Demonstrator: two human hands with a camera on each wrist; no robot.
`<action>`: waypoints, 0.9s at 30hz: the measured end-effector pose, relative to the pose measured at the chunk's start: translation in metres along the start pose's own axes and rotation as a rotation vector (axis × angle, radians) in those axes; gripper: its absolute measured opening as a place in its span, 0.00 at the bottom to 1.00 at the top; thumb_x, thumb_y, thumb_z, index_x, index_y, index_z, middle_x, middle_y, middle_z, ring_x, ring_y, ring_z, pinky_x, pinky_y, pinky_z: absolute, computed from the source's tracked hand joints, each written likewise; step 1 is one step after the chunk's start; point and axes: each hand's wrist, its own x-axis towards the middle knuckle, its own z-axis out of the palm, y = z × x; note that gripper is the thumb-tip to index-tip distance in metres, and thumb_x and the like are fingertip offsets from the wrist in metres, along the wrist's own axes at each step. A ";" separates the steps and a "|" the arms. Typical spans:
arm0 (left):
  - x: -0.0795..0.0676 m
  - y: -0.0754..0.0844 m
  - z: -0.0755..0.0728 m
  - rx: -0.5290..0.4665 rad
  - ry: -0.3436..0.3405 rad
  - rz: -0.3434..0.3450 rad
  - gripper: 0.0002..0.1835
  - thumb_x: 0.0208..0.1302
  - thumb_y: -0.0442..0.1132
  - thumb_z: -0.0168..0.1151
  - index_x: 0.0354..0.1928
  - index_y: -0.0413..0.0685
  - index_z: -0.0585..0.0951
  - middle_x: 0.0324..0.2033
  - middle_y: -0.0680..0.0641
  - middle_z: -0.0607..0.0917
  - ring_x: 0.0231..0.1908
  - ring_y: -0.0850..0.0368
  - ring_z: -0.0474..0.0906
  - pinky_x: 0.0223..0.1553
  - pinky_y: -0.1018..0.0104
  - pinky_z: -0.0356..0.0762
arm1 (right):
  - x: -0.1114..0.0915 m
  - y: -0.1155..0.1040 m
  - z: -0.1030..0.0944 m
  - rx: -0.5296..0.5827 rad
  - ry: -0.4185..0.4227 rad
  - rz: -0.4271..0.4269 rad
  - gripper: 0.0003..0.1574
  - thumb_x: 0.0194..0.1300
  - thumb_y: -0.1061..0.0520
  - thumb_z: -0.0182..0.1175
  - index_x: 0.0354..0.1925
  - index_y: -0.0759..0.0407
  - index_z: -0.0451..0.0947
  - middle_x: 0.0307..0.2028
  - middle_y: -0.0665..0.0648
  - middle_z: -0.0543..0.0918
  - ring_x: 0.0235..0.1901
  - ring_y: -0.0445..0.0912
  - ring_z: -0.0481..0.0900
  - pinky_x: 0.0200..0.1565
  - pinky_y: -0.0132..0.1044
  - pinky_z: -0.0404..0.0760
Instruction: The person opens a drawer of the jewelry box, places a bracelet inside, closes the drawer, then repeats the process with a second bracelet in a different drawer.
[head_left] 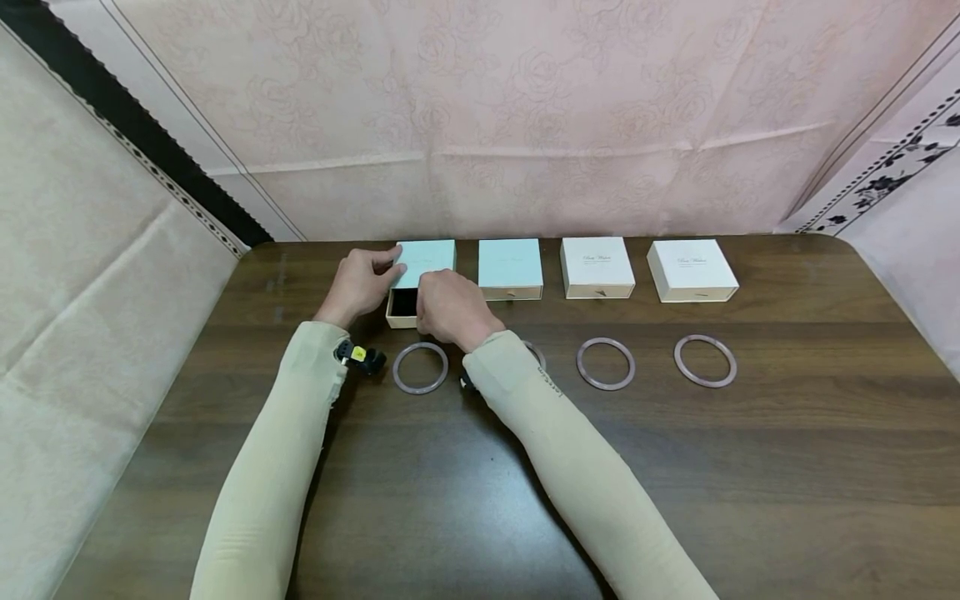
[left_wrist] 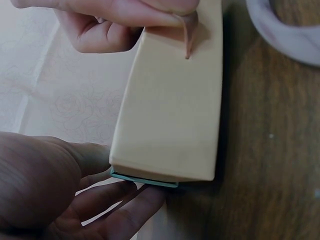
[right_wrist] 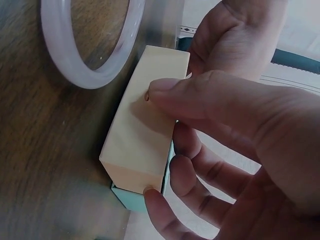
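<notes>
My left hand (head_left: 358, 283) holds the left side of a teal drawer box (head_left: 426, 253) at the left end of a row. The box's cream drawer (left_wrist: 165, 115) is pulled part way out, with a dark inside showing. My right hand (head_left: 456, 308) pinches the small ribbon tab (left_wrist: 188, 42) on the drawer's front. In the right wrist view, the thumb presses at the tab while the other fingers curl by the box's edge. A pale lilac bangle (head_left: 420, 390) lies on the table just in front of this box.
Another teal box (head_left: 510, 262) and two white boxes (head_left: 597, 260) (head_left: 692, 265) stand to the right along the back of the wooden table (head_left: 420, 500). More bangles (head_left: 605, 387) (head_left: 705, 384) lie before them, one partly hidden by my right sleeve. Patterned cloth (head_left: 480, 108) hangs behind.
</notes>
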 end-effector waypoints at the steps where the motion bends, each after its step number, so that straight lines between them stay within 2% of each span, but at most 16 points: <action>1: 0.000 0.000 0.000 0.000 0.000 -0.001 0.24 0.78 0.43 0.56 0.71 0.47 0.73 0.72 0.48 0.72 0.66 0.44 0.74 0.63 0.48 0.76 | 0.000 0.000 0.000 -0.002 -0.001 -0.001 0.16 0.68 0.62 0.62 0.23 0.56 0.88 0.23 0.48 0.83 0.24 0.42 0.77 0.26 0.33 0.76; 18: 0.000 0.001 0.000 0.002 0.004 -0.001 0.24 0.78 0.44 0.57 0.71 0.48 0.73 0.72 0.49 0.72 0.66 0.45 0.75 0.62 0.48 0.77 | -0.002 0.000 -0.002 0.001 -0.009 -0.016 0.16 0.66 0.63 0.61 0.23 0.57 0.88 0.22 0.49 0.84 0.23 0.43 0.76 0.26 0.34 0.76; 27: -0.001 0.001 0.000 -0.002 0.009 -0.002 0.24 0.77 0.44 0.57 0.70 0.47 0.73 0.72 0.49 0.72 0.65 0.45 0.76 0.62 0.48 0.77 | -0.003 0.000 -0.001 -0.002 -0.006 -0.018 0.18 0.65 0.64 0.61 0.18 0.54 0.83 0.20 0.49 0.82 0.21 0.42 0.74 0.24 0.33 0.74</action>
